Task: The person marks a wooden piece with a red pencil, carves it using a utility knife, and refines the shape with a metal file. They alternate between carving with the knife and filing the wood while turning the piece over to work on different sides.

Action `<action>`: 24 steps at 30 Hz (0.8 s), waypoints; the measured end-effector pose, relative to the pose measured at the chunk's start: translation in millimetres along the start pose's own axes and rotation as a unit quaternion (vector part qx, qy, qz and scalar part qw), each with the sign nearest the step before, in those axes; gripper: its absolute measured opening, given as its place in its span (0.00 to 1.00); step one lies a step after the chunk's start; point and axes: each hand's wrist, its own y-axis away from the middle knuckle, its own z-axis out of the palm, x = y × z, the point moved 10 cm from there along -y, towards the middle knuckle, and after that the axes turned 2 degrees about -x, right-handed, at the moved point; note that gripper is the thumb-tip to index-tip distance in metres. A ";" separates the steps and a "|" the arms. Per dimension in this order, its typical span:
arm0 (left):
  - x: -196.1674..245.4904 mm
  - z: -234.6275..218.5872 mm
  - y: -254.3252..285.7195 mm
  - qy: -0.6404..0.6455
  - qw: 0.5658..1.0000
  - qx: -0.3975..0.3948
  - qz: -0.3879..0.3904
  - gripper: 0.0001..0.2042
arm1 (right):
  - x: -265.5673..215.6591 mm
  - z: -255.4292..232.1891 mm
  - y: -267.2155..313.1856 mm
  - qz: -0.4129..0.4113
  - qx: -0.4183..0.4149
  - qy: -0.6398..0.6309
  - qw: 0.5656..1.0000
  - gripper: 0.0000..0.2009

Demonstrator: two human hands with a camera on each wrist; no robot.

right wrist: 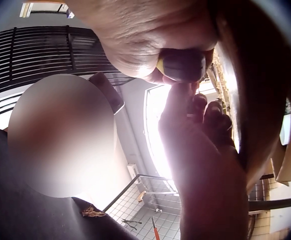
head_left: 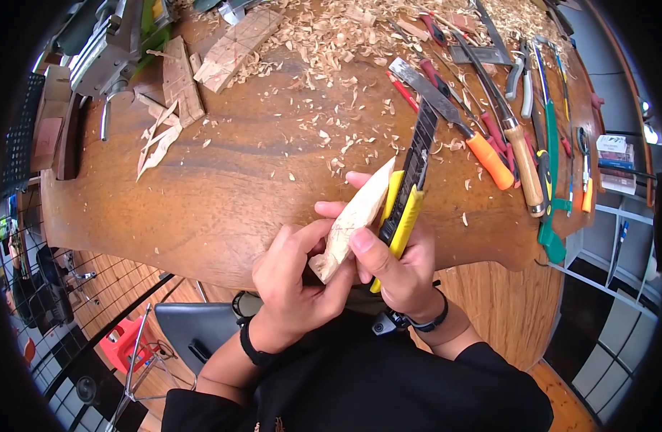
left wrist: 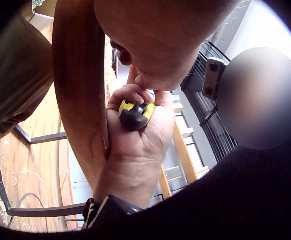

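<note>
Held in my left hand (head_left: 287, 277) is a pale carved piece of wood (head_left: 356, 216), pointed at its far end and marked with pencil-like lines. My right hand (head_left: 408, 268) grips a yellow and black snap-off utility knife (head_left: 404, 229) with its long dark blade out, pointing away from the body. The knife lies close along the right side of the wood. The right thumb (head_left: 370, 248) rests at the wood's edge. In the left wrist view the knife's black butt (left wrist: 133, 119) shows in the right palm; the wood is hidden there. The right wrist view shows the butt (right wrist: 183, 65) too.
Wood shavings (head_left: 331, 43) cover the far part of the wooden table (head_left: 201, 216). On the right lie an orange-handled scraper-like tool (head_left: 489, 158), a wooden-handled tool (head_left: 525, 169), a green-handled saw (head_left: 550, 158) and files. Wood offcuts (head_left: 179, 79) and a metal vise (head_left: 107, 65) are on the left.
</note>
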 end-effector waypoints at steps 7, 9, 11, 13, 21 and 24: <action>5.2 1.7 1.0 0.039 0.999 -0.003 0.021 0.16 | 11.7 -7.0 -0.9 0.002 -0.004 -0.061 0.998 0.26; 5.0 0.3 1.6 0.032 0.999 0.004 0.025 0.15 | 10.3 -6.8 -1.0 -0.006 0.001 -0.060 0.998 0.24; -0.9 0.3 4.3 0.047 0.999 0.013 0.004 0.14 | 5.2 -5.7 -1.1 -0.004 -0.003 -0.061 0.998 0.24; -7.1 0.1 8.2 0.064 0.998 0.021 -0.016 0.13 | 4.1 -5.3 -1.9 0.001 -0.001 -0.068 0.998 0.24; -16.1 1.5 12.5 0.097 0.993 0.020 -0.062 0.12 | 4.1 -3.3 -2.3 -0.018 -0.017 -0.055 0.998 0.22; -11.1 0.9 9.6 0.098 0.994 0.041 -0.035 0.12 | 9.3 -3.4 -3.1 -0.022 -0.018 -0.015 1.000 0.24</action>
